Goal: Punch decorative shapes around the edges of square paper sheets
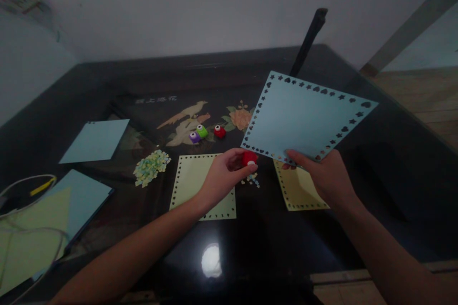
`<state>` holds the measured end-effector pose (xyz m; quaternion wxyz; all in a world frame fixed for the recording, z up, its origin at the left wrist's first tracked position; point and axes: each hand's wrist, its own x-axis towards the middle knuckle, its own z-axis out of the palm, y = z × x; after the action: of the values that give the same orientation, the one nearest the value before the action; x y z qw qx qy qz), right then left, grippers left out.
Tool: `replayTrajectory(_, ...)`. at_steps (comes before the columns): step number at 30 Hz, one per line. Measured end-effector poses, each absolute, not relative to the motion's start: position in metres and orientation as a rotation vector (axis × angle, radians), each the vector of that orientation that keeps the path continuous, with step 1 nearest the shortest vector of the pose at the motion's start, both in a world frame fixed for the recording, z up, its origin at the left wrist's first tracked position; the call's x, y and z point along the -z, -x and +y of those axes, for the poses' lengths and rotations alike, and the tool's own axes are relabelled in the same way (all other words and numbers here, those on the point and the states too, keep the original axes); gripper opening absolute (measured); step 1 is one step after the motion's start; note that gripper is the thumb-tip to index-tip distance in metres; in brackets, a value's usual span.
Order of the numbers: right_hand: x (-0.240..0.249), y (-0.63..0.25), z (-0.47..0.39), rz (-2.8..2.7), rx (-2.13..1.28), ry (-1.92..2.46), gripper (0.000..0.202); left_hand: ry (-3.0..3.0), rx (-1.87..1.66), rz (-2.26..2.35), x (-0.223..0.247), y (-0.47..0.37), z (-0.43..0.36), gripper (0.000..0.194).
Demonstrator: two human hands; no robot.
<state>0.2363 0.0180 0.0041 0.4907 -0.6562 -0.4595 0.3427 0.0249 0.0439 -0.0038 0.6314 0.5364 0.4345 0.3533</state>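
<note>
- The left hand [229, 169] was gripping a red punch [249, 157] between its thumb and fingers, at the left corner of a blue sheet [304, 116]; whether the punch touched the paper, I could not tell.
- The right hand [327, 171] was pinching the blue sheet at its near edge, with the thumb above, so the paper extended from these fingertips toward 12 o'clock.
- The blue sheet was raised and tilted; its long axis seemed to run from 9 to 3 o'clock, and 1 corner pointed to about 3 o'clock.
- Below was a dark glossy table [272, 248], with 3 small punches [202, 130] at 11 o'clock from the left hand and a heap of paper pieces [152, 167] at 9 o'clock.
- Behind the table, at 12 o'clock, stood a pale wall [179, 9].
</note>
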Motion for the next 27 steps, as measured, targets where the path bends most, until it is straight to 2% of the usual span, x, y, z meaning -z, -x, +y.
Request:
replayTrajectory(6,-0.001,-0.24,0.02,-1.108,-0.818,1.544,0.019,-1.404,-0.741,0.978,0.002,-0.021,0.048,0.035)
replayTrajectory(14,0.0,-0.24,0.02,-1.081,-0.841,1.518,0.016,-2.052,-0.741,1.038,0.004,-0.013,0.048,0.043)
replayTrajectory(18,0.0,-0.242,0.019,-1.076,-0.822,1.511,0.018,-2.16,-0.701,1.017,0.002,-0.012,0.047,0.045)
replayTrajectory(25,0.001,-0.243,0.018,-1.104,-0.81,1.52,0.015,-2.259,-0.298,0.92,-0.016,-0.009,0.042,0.063)
replayTrajectory(27,0.002,-0.243,0.018,-1.087,-0.819,1.498,0.017,-2.316,-0.128,0.906,-0.021,-0.009,0.04,0.06)
